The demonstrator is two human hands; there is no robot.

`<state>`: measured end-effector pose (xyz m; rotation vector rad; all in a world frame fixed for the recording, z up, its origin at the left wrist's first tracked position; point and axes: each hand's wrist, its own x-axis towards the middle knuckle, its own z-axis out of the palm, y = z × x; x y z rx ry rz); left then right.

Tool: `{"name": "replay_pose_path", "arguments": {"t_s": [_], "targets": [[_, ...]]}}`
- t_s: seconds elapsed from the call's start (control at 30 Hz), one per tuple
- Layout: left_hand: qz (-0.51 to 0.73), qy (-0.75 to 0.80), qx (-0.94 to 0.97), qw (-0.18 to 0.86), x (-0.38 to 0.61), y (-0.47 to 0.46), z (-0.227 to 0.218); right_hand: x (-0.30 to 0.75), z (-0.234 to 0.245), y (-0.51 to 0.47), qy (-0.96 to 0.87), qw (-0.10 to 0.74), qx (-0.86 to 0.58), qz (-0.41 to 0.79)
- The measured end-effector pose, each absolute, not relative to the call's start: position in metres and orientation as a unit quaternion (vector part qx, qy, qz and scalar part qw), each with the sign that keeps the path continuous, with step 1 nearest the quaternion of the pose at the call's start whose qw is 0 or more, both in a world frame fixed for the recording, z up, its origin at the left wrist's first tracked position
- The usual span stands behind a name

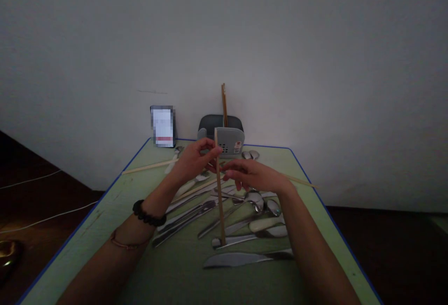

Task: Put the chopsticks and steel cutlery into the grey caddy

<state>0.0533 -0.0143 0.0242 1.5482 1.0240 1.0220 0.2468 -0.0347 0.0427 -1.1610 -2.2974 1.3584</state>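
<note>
My left hand [194, 159] pinches the upper part of a wooden chopstick [220, 197], which stands nearly upright over the cutlery; whether it is one stick or a pair pressed together I cannot tell. Just right of it, my right hand [258, 175] has its fingers loosely stretched toward the stick, holding nothing that shows. Below both hands lie several knives [238, 260], forks and spoons [273, 207] in a loose spread. Behind the hands a grey cutlery holder [229, 136] stands against the wall, with chopsticks [224, 104] upright in it.
A phone [163, 126] with a lit screen leans at the table's back left. More chopsticks lie at the left [147, 167] and right [301, 181]. Two spoons [251, 155] rest beside the holder. The green table [105, 230] has a blue edge and meets a pale wall.
</note>
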Motion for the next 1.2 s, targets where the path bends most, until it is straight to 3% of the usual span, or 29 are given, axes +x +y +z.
{"name": "replay_pose_path", "arguments": {"t_s": [0.2,0.4,0.47,0.67,1.2], "targets": [[0.429,0.43,0.67,0.426,0.056,-0.015,0.023,0.237,0.037,-0.036,-0.769,0.159,-0.368,0.498],[0.191,0.472,0.841,0.183,0.038,-0.004,0.009,0.264,0.047,-0.031,-0.766,0.203,-0.418,0.445],[0.109,0.475,0.861,0.147,0.03,-0.001,0.003,0.27,0.049,-0.031,-0.765,0.208,-0.426,0.436],[-0.041,0.532,0.829,0.166,0.021,0.005,-0.012,0.274,0.046,-0.029,-0.773,0.195,-0.449,0.403],[-0.125,0.537,0.817,0.169,0.026,0.004,-0.015,0.277,0.045,-0.028,-0.797,0.167,-0.456,0.359]]}}
